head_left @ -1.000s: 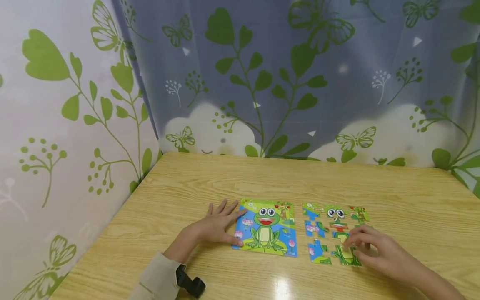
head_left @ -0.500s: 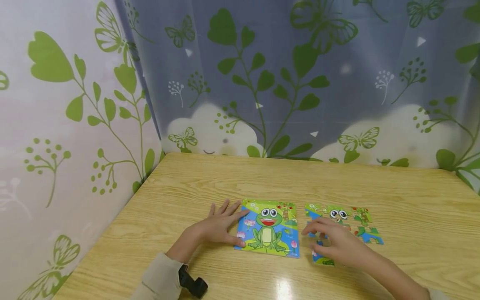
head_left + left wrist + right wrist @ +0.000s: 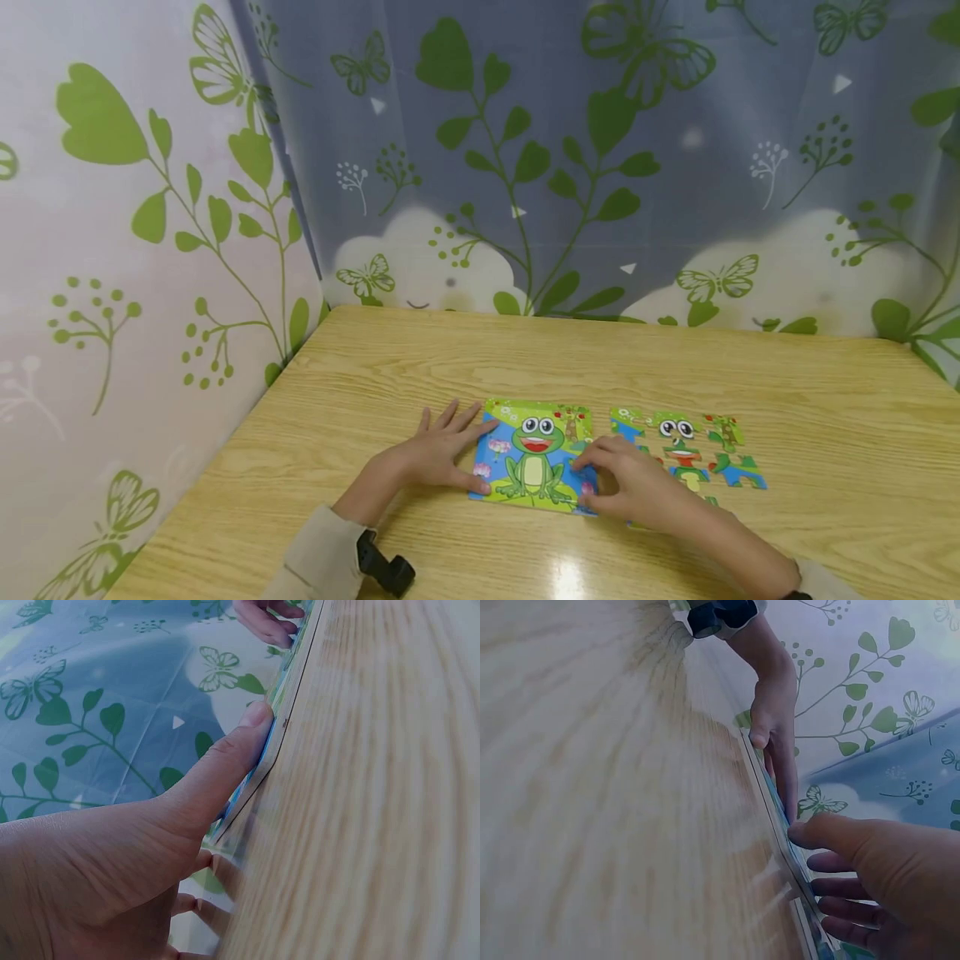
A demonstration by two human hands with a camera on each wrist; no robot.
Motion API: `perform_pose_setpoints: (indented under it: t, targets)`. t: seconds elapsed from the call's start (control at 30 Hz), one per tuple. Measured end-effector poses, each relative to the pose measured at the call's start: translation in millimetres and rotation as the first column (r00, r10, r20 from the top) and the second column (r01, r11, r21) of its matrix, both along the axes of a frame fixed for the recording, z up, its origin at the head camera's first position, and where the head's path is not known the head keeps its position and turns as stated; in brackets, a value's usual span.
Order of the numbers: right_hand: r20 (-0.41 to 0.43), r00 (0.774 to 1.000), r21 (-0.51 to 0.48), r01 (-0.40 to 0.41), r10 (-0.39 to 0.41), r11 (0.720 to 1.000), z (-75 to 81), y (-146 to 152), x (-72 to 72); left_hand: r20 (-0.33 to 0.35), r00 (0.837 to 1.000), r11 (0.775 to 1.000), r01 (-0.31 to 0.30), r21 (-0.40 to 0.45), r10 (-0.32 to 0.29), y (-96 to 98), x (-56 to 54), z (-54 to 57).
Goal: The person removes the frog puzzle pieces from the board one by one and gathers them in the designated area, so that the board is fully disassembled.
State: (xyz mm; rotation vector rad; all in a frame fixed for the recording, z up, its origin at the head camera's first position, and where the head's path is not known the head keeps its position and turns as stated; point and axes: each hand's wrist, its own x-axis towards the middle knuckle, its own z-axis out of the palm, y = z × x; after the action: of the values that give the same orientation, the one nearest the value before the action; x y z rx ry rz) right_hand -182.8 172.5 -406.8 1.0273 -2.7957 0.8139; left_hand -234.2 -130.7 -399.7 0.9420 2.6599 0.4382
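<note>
A square frog picture board [image 3: 532, 458] lies flat on the wooden table. My left hand [image 3: 438, 457] rests at its left side, fingers spread; in the left wrist view the thumb [image 3: 232, 754] lies on the edge of the board. Over the board's right edge is my right hand [image 3: 645, 487], thumb and fingertips bent loosely down onto the picture. The right wrist view shows a gap between its thumb [image 3: 829, 834] and fingers, with nothing held there. Loose frog jigsaw pieces [image 3: 677, 429] lie to the right, partly hidden behind the right hand.
The wood-grain table [image 3: 480, 350] runs back to a blue patterned curtain [image 3: 510, 167]. A pale leaf-printed curtain [image 3: 150, 250] borders its left side. A black wrist strap [image 3: 386, 568] sits at the left sleeve [image 3: 318, 554].
My right hand has moved left from the jigsaw pieces to the right edge of the frog board, uncovering several pieces. My left hand keeps its place on the board.
</note>
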Motion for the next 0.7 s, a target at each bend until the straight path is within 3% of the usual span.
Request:
perform_pose_setpoints:
  t: [0.7]
  targets:
    - [-0.057, 0.998, 0.033, -0.031, 0.033, 0.999, 2.2, -2.6, 1.7, -0.004, 1.0, 1.0, 0.005, 0.005, -0.005, -0.8, -0.6, -0.3]
